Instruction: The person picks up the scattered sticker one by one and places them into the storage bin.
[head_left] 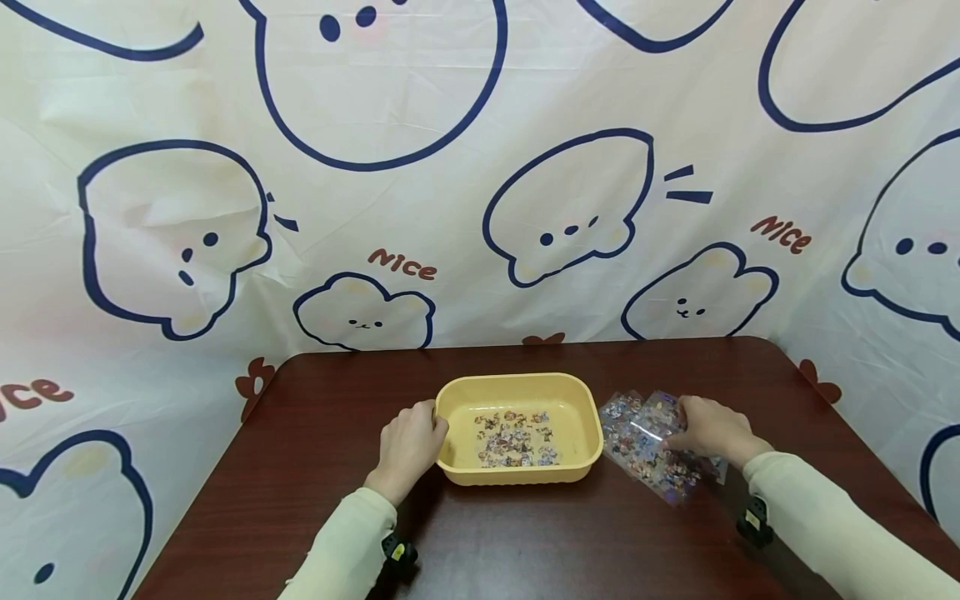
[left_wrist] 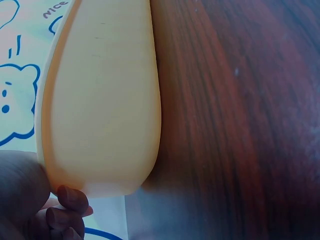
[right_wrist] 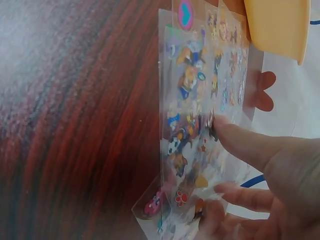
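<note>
A yellow plastic basin (head_left: 517, 477) stands on the table with many small colourful sticker pieces (head_left: 517, 442) on its floor. My left hand (head_left: 408, 446) grips the basin's left rim, thumb on the near side. In the left wrist view the basin's outer wall (left_wrist: 105, 100) fills the middle, with curled fingers (left_wrist: 72, 197) at its end. To the right of the basin lies a loose pile of clear sticker sheets (head_left: 645, 437) printed with cartoon figures. My right hand (head_left: 712, 429) pinches sheets at the pile's right side, its thumb (right_wrist: 240, 140) pressed against the printed surface.
The dark reddish wooden table (head_left: 555, 550) reaches back to a pale curtain (head_left: 450, 217) with blue bear outlines, which also hangs at both sides. A dark wrist device (head_left: 754, 521) sits at the right sleeve, another dark device (head_left: 399, 550) at the left.
</note>
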